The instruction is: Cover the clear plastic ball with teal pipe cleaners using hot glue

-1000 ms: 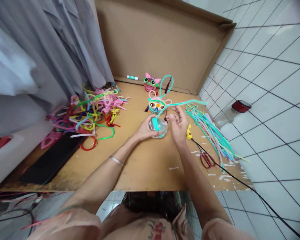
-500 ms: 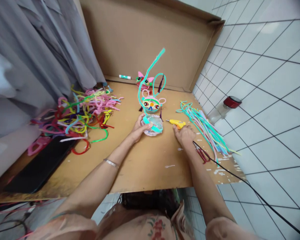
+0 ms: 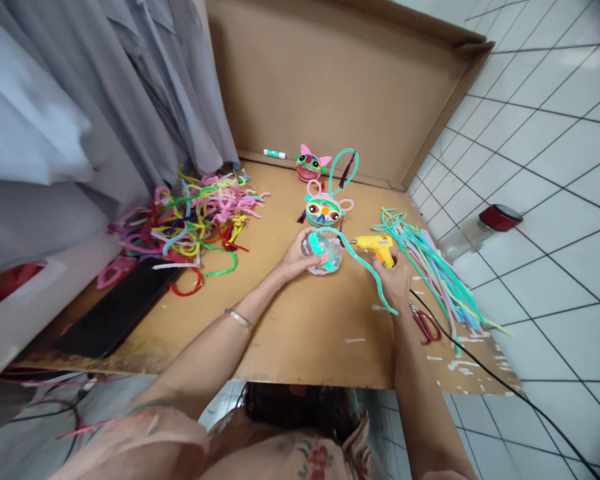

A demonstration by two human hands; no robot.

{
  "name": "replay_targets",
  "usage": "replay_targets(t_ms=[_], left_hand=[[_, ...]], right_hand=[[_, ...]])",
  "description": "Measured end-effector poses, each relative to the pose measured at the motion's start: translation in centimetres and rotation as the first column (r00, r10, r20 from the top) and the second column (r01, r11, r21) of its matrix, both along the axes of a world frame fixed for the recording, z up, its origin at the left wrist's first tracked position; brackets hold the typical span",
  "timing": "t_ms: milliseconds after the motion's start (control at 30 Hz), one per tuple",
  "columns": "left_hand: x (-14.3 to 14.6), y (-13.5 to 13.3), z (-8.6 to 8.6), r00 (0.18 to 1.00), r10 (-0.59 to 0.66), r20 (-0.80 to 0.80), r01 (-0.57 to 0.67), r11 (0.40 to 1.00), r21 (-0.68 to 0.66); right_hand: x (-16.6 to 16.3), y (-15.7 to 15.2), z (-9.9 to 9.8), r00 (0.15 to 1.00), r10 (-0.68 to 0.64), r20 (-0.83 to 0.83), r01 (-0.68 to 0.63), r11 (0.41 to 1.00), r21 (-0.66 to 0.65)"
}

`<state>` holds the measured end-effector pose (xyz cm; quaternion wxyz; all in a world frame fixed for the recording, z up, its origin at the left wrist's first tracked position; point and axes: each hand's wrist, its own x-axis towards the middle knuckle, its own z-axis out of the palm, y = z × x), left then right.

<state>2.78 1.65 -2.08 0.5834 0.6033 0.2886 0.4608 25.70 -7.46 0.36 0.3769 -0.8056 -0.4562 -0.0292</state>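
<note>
My left hand point(image 3: 294, 259) is closed around a clear plastic ball point(image 3: 324, 250) partly wrapped in a teal pipe cleaner point(image 3: 367, 271), whose loose end trails down to the right over the board. My right hand point(image 3: 394, 281) grips a yellow glue gun point(image 3: 376, 246), its nozzle pointing left toward the ball. Just beyond the ball stands a pipe-cleaner owl figure point(image 3: 323, 210) with a tall teal loop.
A tangled heap of coloured pipe cleaners point(image 3: 195, 217) lies at the left. Straight teal and pastel pipe cleaners point(image 3: 437, 270) lie at the right beside red scissors point(image 3: 427, 325). A pink-eared figure point(image 3: 311, 165), a glue stick point(image 3: 274, 154), a red-lidded jar point(image 3: 485, 225) and a black cord point(image 3: 505, 387) are around.
My right hand left the ball, reached right and picked up the glue gun. The teal pipe cleaner's free end swung up, then dropped down to the right.
</note>
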Motion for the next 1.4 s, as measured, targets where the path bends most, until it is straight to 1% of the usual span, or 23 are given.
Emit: replay_targets(t_ms=[67,133,233,333,433,567,667,800,967,1100,1300,1400], left_hand=[[-0.2,0.1,0.1,0.999,0.027,-0.023,-0.027,0.999,0.023],[-0.3,0.2,0.2,0.998,0.041,-0.051,-0.04,0.999,0.034],[-0.5,0.3,0.1,0.996,0.037,-0.078,-0.033,0.999,0.04],[-0.5,0.5,-0.1,0.997,0.041,-0.069,-0.036,0.997,0.063],[-0.5,0.6,-0.2,0.999,0.032,-0.044,-0.029,0.998,0.059],[-0.5,0.5,-0.2,0.999,-0.001,-0.034,0.002,0.999,0.042],[-0.4,0.5,-0.4,0.999,-0.007,-0.037,0.01,0.997,0.081],[-0.3,0.5,-0.7,0.997,0.033,-0.068,-0.022,0.989,0.149],[-0.5,0.1,-0.8,0.998,0.012,-0.064,0.0,0.982,0.186],[-0.8,-0.3,-0.5,0.997,0.003,-0.081,0.016,0.972,0.233],[-1.5,-0.4,0.2,0.988,-0.022,-0.156,0.061,0.966,0.251],[-1.9,-0.2,0.4,0.984,-0.031,-0.175,0.077,0.96,0.269]], right_hand=[[-1.0,0.1,0.4,0.997,0.066,-0.04,-0.062,0.993,0.099],[-2.1,0.5,0.8,0.996,0.083,-0.031,-0.077,0.986,0.148],[-3.5,1.6,1.5,0.995,0.09,0.046,-0.097,0.978,0.185],[-4.1,2.7,1.8,0.985,0.05,0.162,-0.083,0.977,0.198],[-4.2,3.2,1.1,0.971,0.013,0.237,-0.068,0.972,0.224],[-4.6,2.8,-0.5,0.97,-0.055,0.238,-0.022,0.951,0.309],[-5.0,2.1,-1.0,0.967,-0.048,0.25,-0.033,0.95,0.31],[-5.0,1.6,-0.7,0.962,-0.028,0.273,-0.064,0.945,0.32],[-4.6,1.5,-0.7,0.949,-0.05,0.312,-0.052,0.949,0.31],[-4.2,1.7,-0.9,0.945,-0.031,0.326,-0.07,0.953,0.295],[-3.5,2.0,-1.1,0.923,-0.061,0.379,-0.085,0.93,0.358],[-3.0,2.1,-1.2,0.923,-0.042,0.384,-0.106,0.928,0.357]])
